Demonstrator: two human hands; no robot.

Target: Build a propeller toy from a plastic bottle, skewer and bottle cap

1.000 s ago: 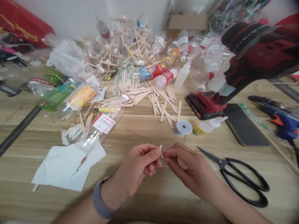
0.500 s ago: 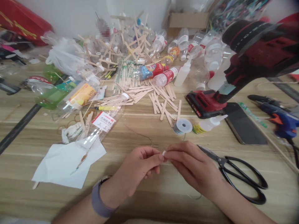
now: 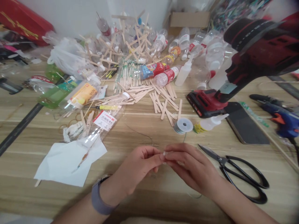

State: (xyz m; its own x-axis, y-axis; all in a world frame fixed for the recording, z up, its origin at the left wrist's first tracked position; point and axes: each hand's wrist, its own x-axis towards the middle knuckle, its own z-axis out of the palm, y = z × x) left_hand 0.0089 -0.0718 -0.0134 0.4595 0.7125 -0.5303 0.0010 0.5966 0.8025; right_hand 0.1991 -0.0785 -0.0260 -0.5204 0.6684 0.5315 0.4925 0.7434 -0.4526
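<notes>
Both hands meet in front of the wearer, above the light-brown wood-grain desk point(image 3: 154, 193). Left hand point(image 3: 137, 168), purple-grey band point(image 3: 102, 197) on its wrist: grip pinched narrow, thumb and finger closed on a small white piece point(image 3: 164, 153). Right hand point(image 3: 195, 168) has its fingertips together on the same piece, grip narrow too. The piece sits right between the two sets of fingertips — mostly covered, so full shape can't be told.

Just beyond the right hand: clear plastic spool of grey-green wire point(image 3: 183, 125), a strand running down toward the fingers. Beside the spool, a small white plastic bottle with a yellow-green label and pointed nozzle point(image 3: 204, 125), lying on its side. Black-handled metal scissors point(image 3: 223, 161) lie right of the right hand, black smartphone point(image 3: 247, 124) beyond.

Left side: white paper sheet point(image 3: 65, 166), clear plastic bottle with white-and-red label point(image 3: 104, 121) lying partly over it. Further back — flat pale wooden sticks point(image 3: 164, 109), loosely heaped. Red-and-black power drill point(image 3: 254, 59) at right, its base on the desk.
</notes>
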